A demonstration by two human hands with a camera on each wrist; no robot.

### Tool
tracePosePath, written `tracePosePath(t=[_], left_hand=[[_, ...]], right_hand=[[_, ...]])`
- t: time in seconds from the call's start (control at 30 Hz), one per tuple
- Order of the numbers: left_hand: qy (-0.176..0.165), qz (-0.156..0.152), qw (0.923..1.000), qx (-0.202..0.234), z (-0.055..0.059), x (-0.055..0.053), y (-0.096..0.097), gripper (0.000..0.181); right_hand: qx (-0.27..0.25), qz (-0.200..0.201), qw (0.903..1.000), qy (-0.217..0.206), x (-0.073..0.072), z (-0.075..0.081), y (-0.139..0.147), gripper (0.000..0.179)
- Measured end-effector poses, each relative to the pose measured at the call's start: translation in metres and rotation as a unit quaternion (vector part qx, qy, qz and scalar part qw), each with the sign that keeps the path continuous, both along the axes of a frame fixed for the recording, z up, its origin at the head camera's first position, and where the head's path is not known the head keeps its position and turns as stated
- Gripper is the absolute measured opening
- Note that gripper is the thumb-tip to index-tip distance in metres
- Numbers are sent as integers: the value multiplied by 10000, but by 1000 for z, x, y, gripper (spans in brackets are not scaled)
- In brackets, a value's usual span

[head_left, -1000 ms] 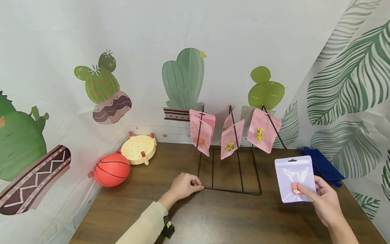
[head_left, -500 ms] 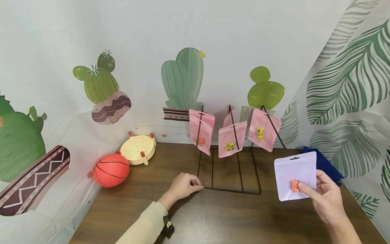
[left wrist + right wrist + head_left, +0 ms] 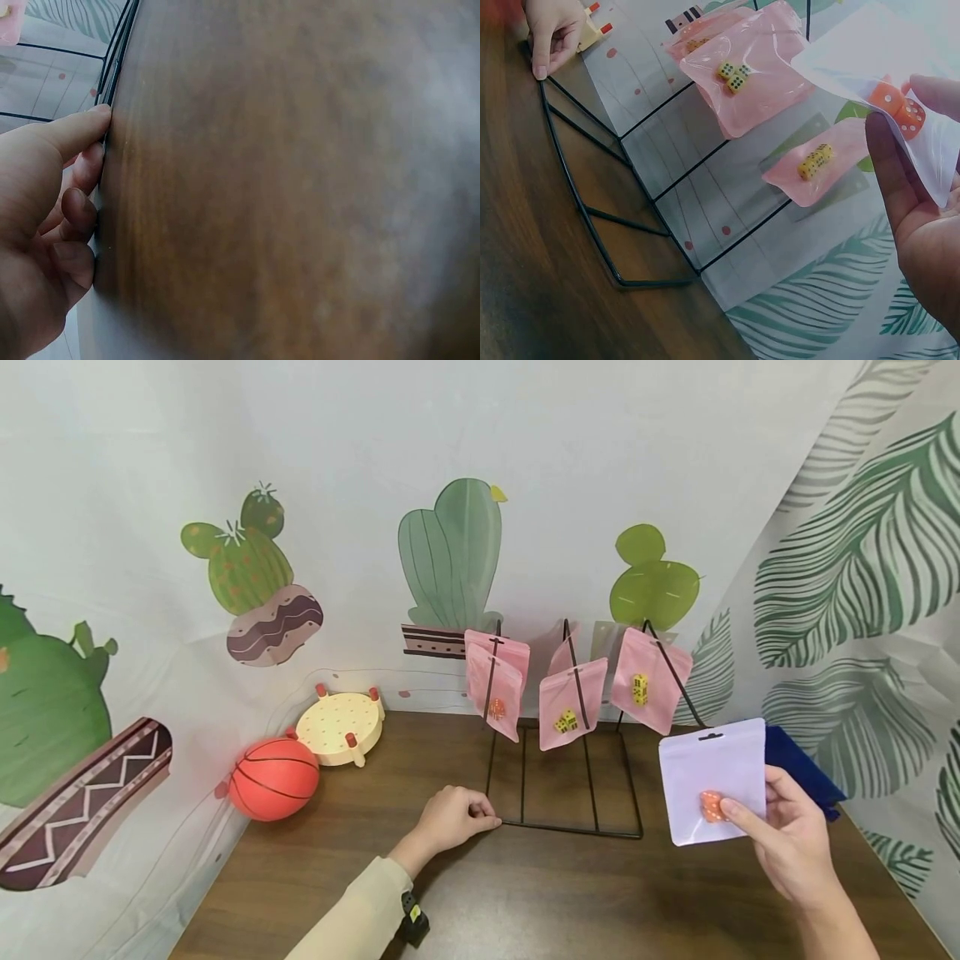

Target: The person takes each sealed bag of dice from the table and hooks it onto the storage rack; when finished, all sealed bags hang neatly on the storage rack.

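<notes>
My right hand [image 3: 797,843] holds a lilac zip bag [image 3: 712,760] by its right side, thumb in front. Orange dice [image 3: 896,105] show through the bag, near the thumb tip. To its left stands a black wire display rack [image 3: 570,829] with three hooks, apart from the lilac bag. My left hand [image 3: 453,817] pinches the rack's front left corner between thumb and fingers, at table level. Pink bags hang from the hooks: a pair [image 3: 497,672] on the left, a bag [image 3: 558,689] with yellow dice in the middle, another [image 3: 651,681] on the right.
On the left lie a red toy basketball [image 3: 274,778] and a cream round piece [image 3: 341,727] with red-tipped legs. A dark blue cloth pouch [image 3: 802,768] is partly hidden behind the lilac bag. The brown table [image 3: 540,902] meets a printed backdrop [image 3: 555,510].
My right hand has lifted the lilac bag slightly and moved it left towards the right hook. The middle pink bag has swung to face forward. My left hand stays on the rack.
</notes>
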State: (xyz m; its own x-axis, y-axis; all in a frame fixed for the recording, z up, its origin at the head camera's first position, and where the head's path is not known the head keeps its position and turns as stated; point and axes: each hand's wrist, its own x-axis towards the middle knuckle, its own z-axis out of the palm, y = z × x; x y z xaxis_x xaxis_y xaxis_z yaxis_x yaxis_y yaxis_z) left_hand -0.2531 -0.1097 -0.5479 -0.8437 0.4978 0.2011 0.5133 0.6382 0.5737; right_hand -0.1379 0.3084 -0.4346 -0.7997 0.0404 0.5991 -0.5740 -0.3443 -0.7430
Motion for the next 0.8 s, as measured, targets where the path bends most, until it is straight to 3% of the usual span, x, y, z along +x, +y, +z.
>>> tracePosePath(t=[0.23,0.53,0.8], left_hand=[[-66,37,10000,-46,1,1,0,11],[-68,37,9999,-65,1,0,1,11],[-72,28,9999,-73,1,0,0,11]], right_hand=[[335,-390,9982,-321,-3,0,-5,52],[161,-393,9985,-353,-10,-3,-9,51],[-115,-157,9997,-148,-17,-2,-13,46]])
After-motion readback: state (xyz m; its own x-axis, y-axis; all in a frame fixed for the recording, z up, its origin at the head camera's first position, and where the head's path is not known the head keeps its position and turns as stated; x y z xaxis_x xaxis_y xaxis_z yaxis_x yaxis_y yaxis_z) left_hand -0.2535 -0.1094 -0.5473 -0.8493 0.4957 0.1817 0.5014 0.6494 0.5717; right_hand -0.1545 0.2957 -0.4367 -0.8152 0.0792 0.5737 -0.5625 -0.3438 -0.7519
